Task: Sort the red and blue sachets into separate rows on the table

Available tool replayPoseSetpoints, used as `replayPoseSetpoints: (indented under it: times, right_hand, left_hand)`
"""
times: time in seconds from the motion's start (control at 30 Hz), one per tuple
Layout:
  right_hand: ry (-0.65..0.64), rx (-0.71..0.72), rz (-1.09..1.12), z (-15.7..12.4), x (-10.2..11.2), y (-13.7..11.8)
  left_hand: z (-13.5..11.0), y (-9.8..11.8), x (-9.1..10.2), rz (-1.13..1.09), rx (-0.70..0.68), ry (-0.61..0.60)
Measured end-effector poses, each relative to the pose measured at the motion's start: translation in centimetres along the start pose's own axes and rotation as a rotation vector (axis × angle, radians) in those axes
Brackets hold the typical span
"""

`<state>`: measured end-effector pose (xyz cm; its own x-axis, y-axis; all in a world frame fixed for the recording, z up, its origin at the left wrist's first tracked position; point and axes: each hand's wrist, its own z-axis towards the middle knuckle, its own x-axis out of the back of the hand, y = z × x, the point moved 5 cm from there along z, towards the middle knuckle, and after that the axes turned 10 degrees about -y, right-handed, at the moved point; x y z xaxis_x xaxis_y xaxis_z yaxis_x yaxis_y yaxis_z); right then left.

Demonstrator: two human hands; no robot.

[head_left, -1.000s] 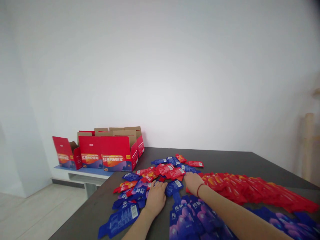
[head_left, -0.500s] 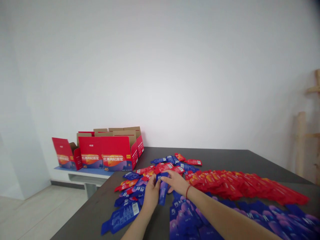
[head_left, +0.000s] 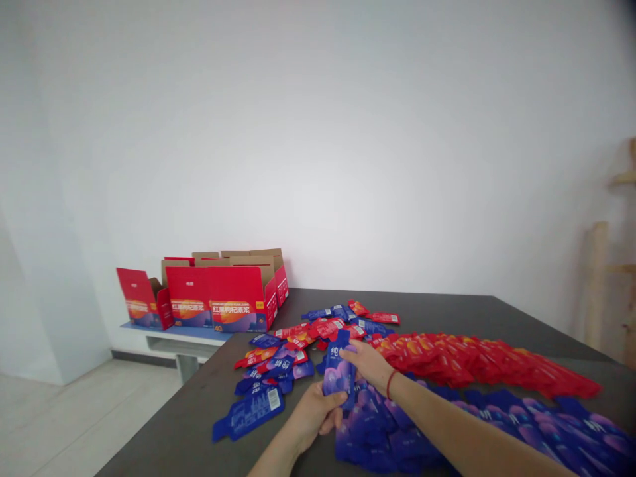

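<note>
A blue pouch (head_left: 340, 372) with purple berries printed on it is held upright between both hands. My left hand (head_left: 315, 409) pinches its lower left edge, thumb on the front. Higher up, my right hand (head_left: 368, 363) grips the pouch's right side near the neck; a red cord circles that wrist. Below and to the right lie overlapping blue pouches (head_left: 377, 430), partly hidden by my right forearm. Beyond that forearm runs a long overlapping row of red pouches (head_left: 477, 361). Left of the hands is a loose mixed heap with a face-down blue pouch (head_left: 253, 412) in front.
Red printed cartons (head_left: 238, 301) with raised flaps stand on a low bench (head_left: 193, 336) at the left. The dark table (head_left: 422, 308) reaches back to a white wall. A wooden frame (head_left: 597, 285) stands at the far right.
Both hands have moved right with the blue pouch, which now faces me more fully. My left hand has slid down to its lower edge. The view has shifted slightly.
</note>
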<state>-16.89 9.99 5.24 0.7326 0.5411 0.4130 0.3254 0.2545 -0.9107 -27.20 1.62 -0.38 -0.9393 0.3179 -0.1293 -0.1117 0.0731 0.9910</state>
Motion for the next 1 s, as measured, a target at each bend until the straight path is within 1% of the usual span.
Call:
replayPoseSetpoints:
  times: [0.13, 0.2, 0.23, 0.27, 0.33, 0.4, 0.47, 0.53, 0.63, 0.73, 0.8, 0.87, 0.93, 1.0]
  right_hand:
    - [-0.009, -0.036, -0.017, -0.2, -0.1, 0.3]
    - [-0.004, -0.051, -0.043, -0.2, 0.6, 0.2]
    - [-0.005, -0.062, -0.061, -0.3, 1.1, 0.1]
    - [-0.012, -0.079, -0.082, -0.3, 1.6, 0.2]
    - [-0.049, -0.125, -0.134, -0.7, 2.8, 0.6]
    - [-0.107, -0.177, -0.203, -1.2, 3.7, 1.4]
    - [-0.160, -0.223, -0.290, -1.8, 4.3, 2.6]
    - [-0.183, -0.259, -0.394, -2.4, 4.5, 3.6]
    - [-0.121, -0.248, -0.563, -3.2, 4.5, 3.8]
    - [-0.034, -0.143, -0.806, -4.2, 3.5, 2.2]
    - [-0.012, -0.080, -1.030, -4.8, 2.1, 0.8]
    - [-0.015, -0.018, -1.185, -5.1, 0.2, -0.4]
    - [-0.036, 0.072, -1.203, -5.0, -2.0, -1.6]
    - [-0.070, 0.163, -1.169, -4.3, -4.4, -2.6]
  left_hand:
    - [0.1, -0.1, 0.0, 0.080, 0.016, -0.035]
    - [0.3, 0.0, 0.3, 0.158, 0.013, -0.040]
    - [0.4, 0.1, 0.6, 0.199, 0.001, -0.018]
    - [0.4, 0.4, 1.1, 0.244, -0.022, 0.030]
    - [0.3, 1.3, 2.4, 0.374, -0.095, 0.190]
    - [-0.3, 2.5, 3.5, 0.593, -0.157, 0.372]
    - [-1.1, 3.4, 4.1, 0.858, -0.172, 0.509]
    - [-1.7, 4.0, 4.4, 1.077, -0.144, 0.587]
    - [-2.2, 4.1, 4.7, 1.264, -0.088, 0.634]
    - [-2.2, 3.7, 5.2, 1.391, 0.008, 0.651]
    - [-2.2, 3.4, 5.4, 1.477, 0.090, 0.681]
    - [-2.2, 3.3, 5.6, 1.555, 0.153, 0.738]
    - [-2.3, 3.4, 5.7, 1.616, 0.173, 0.804]
    - [-2.4, 3.5, 6.0, 1.668, 0.149, 0.878]
